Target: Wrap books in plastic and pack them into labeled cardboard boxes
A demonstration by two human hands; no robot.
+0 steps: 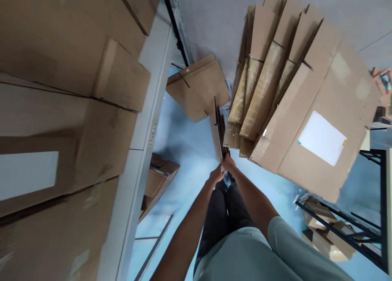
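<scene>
Low in front of my legs, both hands are closed at the near end of a thin stack of flattened cardboard boxes [215, 136], which stands on edge. My left hand [217, 173] grips its left side, and my right hand [228, 163] is right beside it, wrapped over the end on the right. The fingertips are partly hidden. Close by on the right leans a larger bundle of flattened cartons [321, 81], its front one bearing a white label [323, 138]. Beyond the stack, another folded carton [202, 87] rests against the wall.
To the left runs a pale shelf [145, 118] loaded with large cardboard boxes [61, 40]. An open carton [157, 181] sits on the floor under it. At lower right is a black metal rack [346, 232] with small boxes [335, 236] around it. The floor [183, 138] is light blue.
</scene>
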